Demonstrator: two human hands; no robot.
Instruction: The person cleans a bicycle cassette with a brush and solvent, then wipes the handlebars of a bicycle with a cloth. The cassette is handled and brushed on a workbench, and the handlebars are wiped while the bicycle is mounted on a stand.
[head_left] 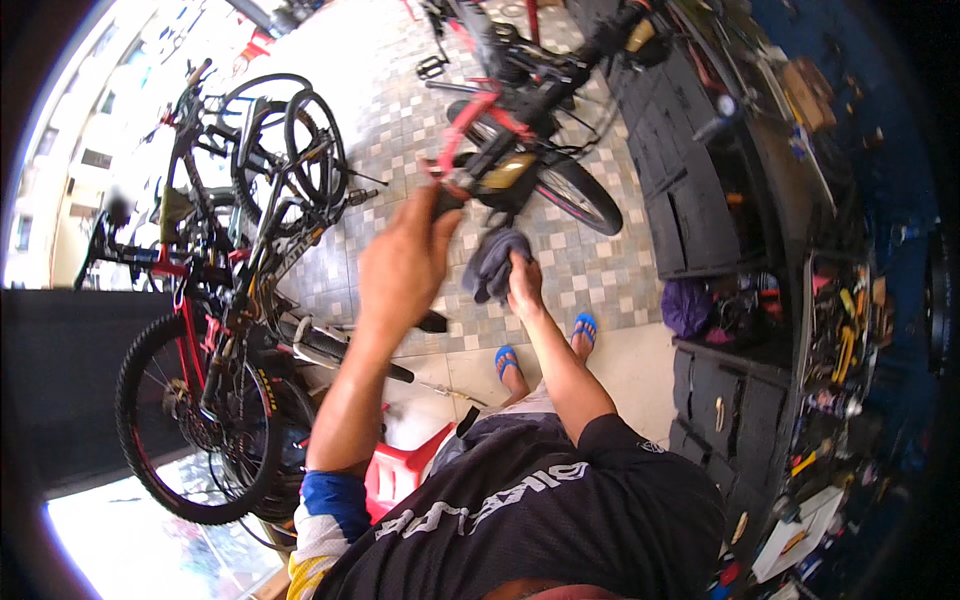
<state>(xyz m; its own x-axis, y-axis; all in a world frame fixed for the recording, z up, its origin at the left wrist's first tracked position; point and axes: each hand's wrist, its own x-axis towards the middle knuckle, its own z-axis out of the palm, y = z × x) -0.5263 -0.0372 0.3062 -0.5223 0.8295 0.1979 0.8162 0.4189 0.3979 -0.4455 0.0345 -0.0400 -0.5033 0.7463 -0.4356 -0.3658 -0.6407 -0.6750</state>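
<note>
My left hand point(405, 262) is closed round the black grip at the near end of a handlebar point(492, 152). This belongs to a bicycle with red parts, whose front wheel point(582, 195) stands over the tiled floor. Below the handlebar, a bunched dark grey cloth point(492, 264) is gripped in my right hand point(525, 285). The cloth hangs close to the handlebar, just under a gold and black part point(508, 172); I cannot tell whether they touch. My left fingertips are partly hidden behind the hand.
Several bicycles lean together at the left, one with a large knobbly rear wheel point(200, 420). A red plastic stool point(402, 468) stands by my left side. Black drawer cabinets point(680, 180) line the right, with a purple bundle point(686, 308) and a tool-strewn bench point(840, 330).
</note>
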